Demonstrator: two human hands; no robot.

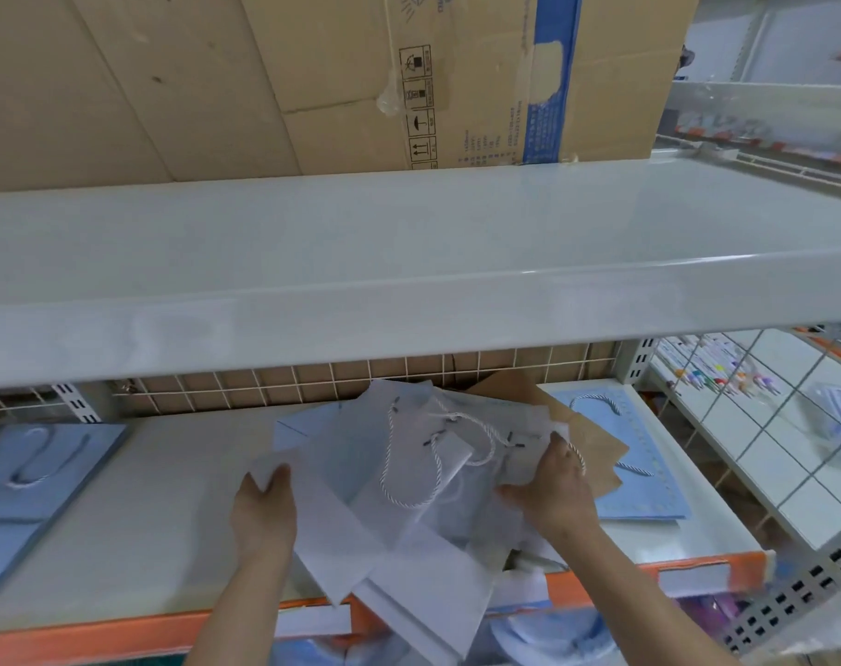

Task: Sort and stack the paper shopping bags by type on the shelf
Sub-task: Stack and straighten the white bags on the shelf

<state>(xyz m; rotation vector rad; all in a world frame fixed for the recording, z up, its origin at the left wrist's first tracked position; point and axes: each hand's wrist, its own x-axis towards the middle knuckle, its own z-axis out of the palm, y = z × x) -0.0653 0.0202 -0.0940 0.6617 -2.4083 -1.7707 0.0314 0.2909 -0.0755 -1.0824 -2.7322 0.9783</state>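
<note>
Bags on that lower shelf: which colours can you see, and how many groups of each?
White bag pile, gripped by left hand and right hand: 1
Blue bag stacks, left and right: 2
Brown bag group: 1
Total: 4 groups; single bags overlap too much to count.

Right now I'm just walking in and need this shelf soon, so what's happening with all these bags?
A person is sorting a loose pile of white paper bags on the lower shelf. The left hand holds the pile's left edge, and the right hand grips bags on the right. Blue bags already lie flat at the left; another blue bag and brown bags lie at the right, still unsorted.
</note>
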